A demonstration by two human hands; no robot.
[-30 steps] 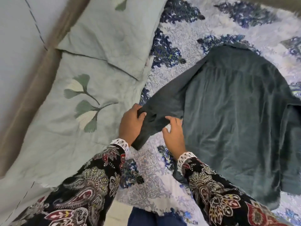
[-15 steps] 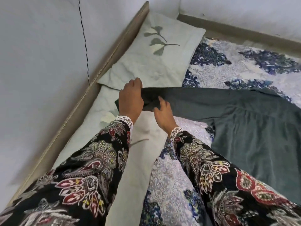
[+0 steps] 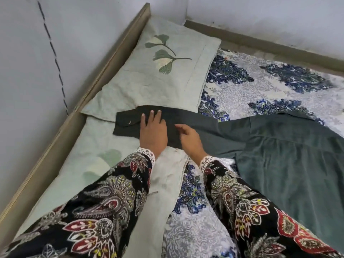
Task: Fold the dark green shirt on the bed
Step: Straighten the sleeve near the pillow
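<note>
At 10 o'clock on bed (image 3: 260, 86): left hand (image 3: 152, 133) spread flat, right hand (image 3: 189, 140) loosely open, both pressing dark green cotton shirt (image 3: 288, 164) sleeve; likely to bunch if released unevenly.

bed (image 3: 242, 86), two pillows (image 3: 167, 75), dark green shirt (image 3: 288, 155)

- Dark green shirt (image 3: 290, 164) is laid flat on the bed (image 3: 260, 86), body spread at right over the blue-and-white patterned cover.
- One sleeve (image 3: 195, 118) is stretched straight out to the left, across the cover and onto the edges of two pale green pillows.
- Cuff (image 3: 126, 123) is laid flat at the sleeve's far left end; a small metal snap is seen on it.
- Fabric looks matte, with light creases near the shoulder seam.
</note>
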